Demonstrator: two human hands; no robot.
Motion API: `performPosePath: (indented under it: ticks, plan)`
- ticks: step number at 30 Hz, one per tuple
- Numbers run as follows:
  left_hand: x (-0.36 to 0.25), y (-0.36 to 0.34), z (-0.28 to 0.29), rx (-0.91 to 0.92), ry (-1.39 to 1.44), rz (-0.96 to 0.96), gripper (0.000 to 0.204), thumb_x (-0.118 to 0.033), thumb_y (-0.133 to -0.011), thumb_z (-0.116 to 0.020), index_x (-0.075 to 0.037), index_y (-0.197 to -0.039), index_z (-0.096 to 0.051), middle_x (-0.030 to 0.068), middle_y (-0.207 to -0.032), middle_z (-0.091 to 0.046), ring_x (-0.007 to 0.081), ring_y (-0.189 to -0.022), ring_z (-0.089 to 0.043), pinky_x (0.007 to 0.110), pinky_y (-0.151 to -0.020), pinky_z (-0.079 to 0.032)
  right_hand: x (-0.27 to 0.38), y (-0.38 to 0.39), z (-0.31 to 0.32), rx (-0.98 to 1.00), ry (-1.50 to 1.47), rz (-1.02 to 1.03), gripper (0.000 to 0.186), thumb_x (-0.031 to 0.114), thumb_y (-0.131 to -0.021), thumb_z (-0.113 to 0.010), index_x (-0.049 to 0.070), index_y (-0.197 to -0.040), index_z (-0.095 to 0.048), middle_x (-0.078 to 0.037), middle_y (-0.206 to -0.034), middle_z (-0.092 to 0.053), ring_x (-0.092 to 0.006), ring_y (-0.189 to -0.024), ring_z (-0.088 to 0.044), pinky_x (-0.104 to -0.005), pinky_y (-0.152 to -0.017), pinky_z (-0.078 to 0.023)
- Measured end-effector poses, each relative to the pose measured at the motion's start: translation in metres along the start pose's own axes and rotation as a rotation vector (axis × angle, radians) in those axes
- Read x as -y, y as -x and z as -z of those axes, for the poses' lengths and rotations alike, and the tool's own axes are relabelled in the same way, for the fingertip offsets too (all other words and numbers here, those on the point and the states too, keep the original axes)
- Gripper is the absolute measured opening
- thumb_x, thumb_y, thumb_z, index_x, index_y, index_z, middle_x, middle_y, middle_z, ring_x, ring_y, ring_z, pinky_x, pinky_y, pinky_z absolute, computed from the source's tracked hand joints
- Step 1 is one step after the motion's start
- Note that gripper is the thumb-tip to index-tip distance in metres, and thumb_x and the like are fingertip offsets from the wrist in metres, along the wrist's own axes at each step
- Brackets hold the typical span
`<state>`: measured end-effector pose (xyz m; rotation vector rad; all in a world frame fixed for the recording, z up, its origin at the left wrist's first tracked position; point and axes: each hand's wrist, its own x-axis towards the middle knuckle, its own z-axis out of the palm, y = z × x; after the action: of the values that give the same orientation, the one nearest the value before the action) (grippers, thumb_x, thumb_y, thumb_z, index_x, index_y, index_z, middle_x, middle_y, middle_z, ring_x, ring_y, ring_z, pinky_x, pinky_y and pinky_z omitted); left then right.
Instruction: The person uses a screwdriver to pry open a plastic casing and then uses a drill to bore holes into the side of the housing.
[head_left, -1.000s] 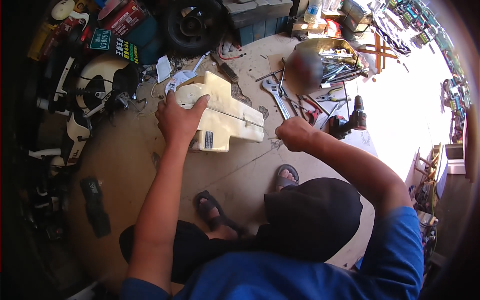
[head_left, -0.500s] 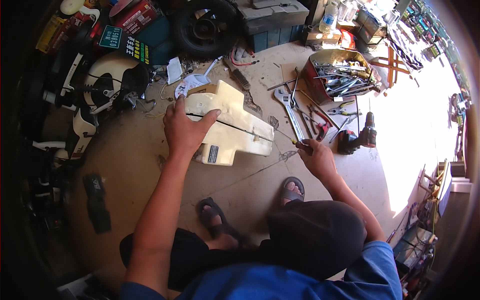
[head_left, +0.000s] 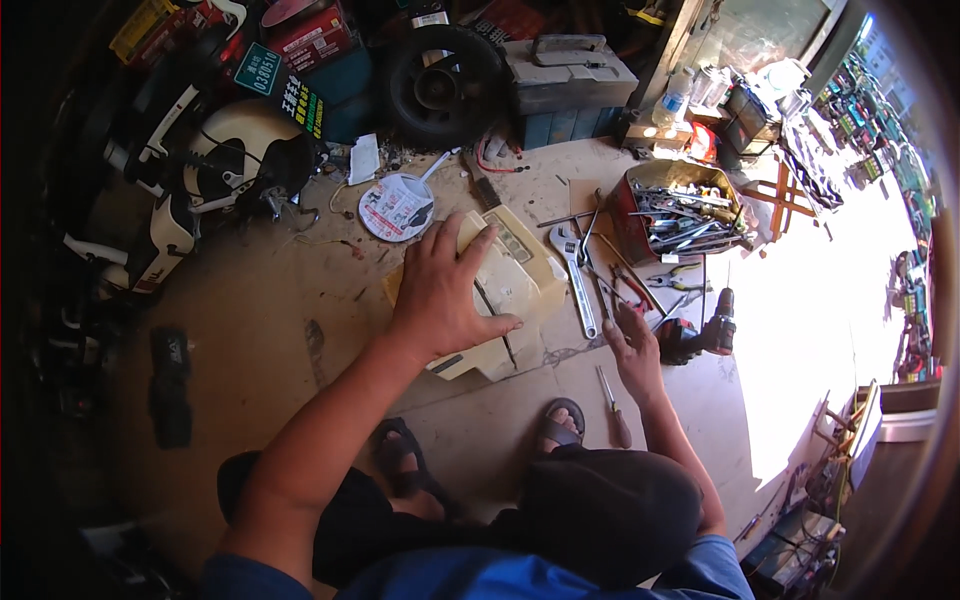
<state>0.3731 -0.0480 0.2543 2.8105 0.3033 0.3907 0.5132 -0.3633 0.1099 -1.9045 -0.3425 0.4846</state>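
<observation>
My left hand [head_left: 440,290] grips a worn cream plastic casing [head_left: 515,288], fingers spread over its top and the thumb on its near side. A dark seam runs along the casing, which stands tilted on the floor; the hand hides part of it. Fingers extended and nothing visible in it, my right hand [head_left: 636,352] hovers beside the tools. Just below that hand, a screwdriver [head_left: 615,408] with a brownish handle lies on the floor. Nearby are an adjustable wrench [head_left: 577,285] and, partly hidden behind my fingers, a red-handled tool [head_left: 638,293].
A metal bin of hand tools [head_left: 625,205] stands beyond the loose tools. On the right are a cordless drill [head_left: 712,335] and yellow-handled pliers [head_left: 680,277]. A wheel [head_left: 440,90] and a grey toolbox [head_left: 570,75] stand at the back. A scooter [head_left: 230,160] occupies the left.
The casing has turned and tilted, with my left hand shifting over its top. The screwdriver has left my right hand and lies on the floor. My view has shifted too.
</observation>
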Motion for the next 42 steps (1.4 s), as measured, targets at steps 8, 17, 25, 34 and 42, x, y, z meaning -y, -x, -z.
performPosePath:
  ticks: [8,17,25,34,42]
  plan:
    - [-0.024,0.053,-0.004,0.045,0.081,-0.142,0.133,-0.058,-0.063,-0.098,-0.004,-0.167,-0.035,0.0219,-0.174,-0.031,0.0422,-0.161,-0.031,0.056,-0.130,-0.028,0.138,-0.082,-0.077,0.713,-0.237,-0.205,0.075,0.051,-0.103,-0.075,-0.003,-0.152,-0.054,-0.014,-0.135,-0.071,-0.0221,-0.118,-0.070,-0.0362,-0.097,-0.058]
    - [-0.014,0.071,0.003,0.105,0.118,0.032,0.146,-0.060,-0.062,-0.099,0.005,-0.168,-0.024,0.0269,-0.167,-0.037,0.0445,-0.155,-0.037,0.051,-0.131,-0.031,0.095,-0.071,-0.096,0.572,-0.597,-0.247,0.051,0.033,-0.105,-0.075,-0.001,-0.141,-0.064,-0.009,-0.122,-0.075,-0.0167,-0.103,-0.073,-0.0320,-0.085,-0.060]
    - [-0.011,0.073,0.000,0.056,0.213,0.001,0.145,-0.055,-0.061,-0.100,0.005,-0.169,-0.023,0.0276,-0.163,-0.040,0.0447,-0.151,-0.040,0.052,-0.130,-0.033,0.110,-0.060,-0.089,0.488,-0.497,-0.284,0.045,0.031,-0.106,-0.074,-0.001,-0.136,-0.065,-0.008,-0.118,-0.076,-0.0163,-0.102,-0.072,-0.0311,-0.088,-0.057]
    - [-0.008,0.077,0.004,0.090,0.233,0.075,0.143,-0.053,-0.058,-0.103,0.000,-0.167,-0.027,0.0250,-0.162,-0.041,0.0432,-0.152,-0.041,0.051,-0.128,-0.036,0.098,-0.056,-0.104,0.443,-0.693,-0.199,0.029,0.019,-0.105,-0.071,0.002,-0.128,-0.067,-0.007,-0.114,-0.075,-0.0148,-0.099,-0.071,-0.0308,-0.088,-0.057]
    - [0.015,0.063,0.011,0.050,0.342,-0.076,0.125,-0.055,-0.060,-0.103,-0.003,-0.156,-0.044,0.0212,-0.152,-0.052,0.0417,-0.142,-0.050,0.049,-0.122,-0.041,0.086,-0.047,-0.093,0.419,-0.716,-0.193,0.029,0.021,-0.104,-0.070,0.003,-0.126,-0.067,-0.007,-0.112,-0.074,-0.0153,-0.097,-0.070,-0.0301,-0.085,-0.057]
